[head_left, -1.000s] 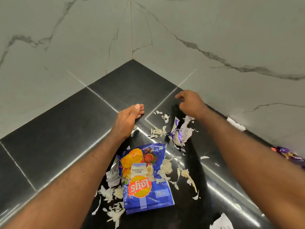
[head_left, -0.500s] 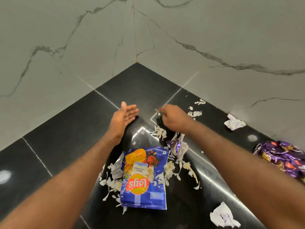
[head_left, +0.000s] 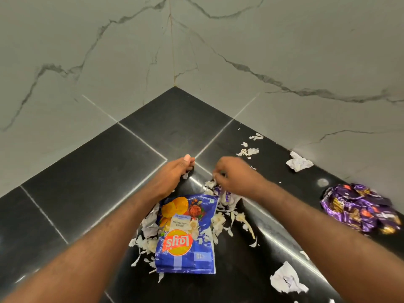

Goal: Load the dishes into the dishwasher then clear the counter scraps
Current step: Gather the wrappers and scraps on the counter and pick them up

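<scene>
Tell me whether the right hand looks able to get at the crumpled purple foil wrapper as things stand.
Probably yes: the crumpled purple foil wrapper lies in the open to the right of the right hand, with only bare black stone counter between them; nothing covers it.

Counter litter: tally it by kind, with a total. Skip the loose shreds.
Chip bag: 1
Purple wrappers: 2
Large paper wads: 2
Shreds: skipped
Total: 5

Right hand [head_left: 236,178] pinches white scraps [head_left: 209,184] beside cupped left hand [head_left: 172,176]; chip bag [head_left: 185,237] lies nearer.
</scene>
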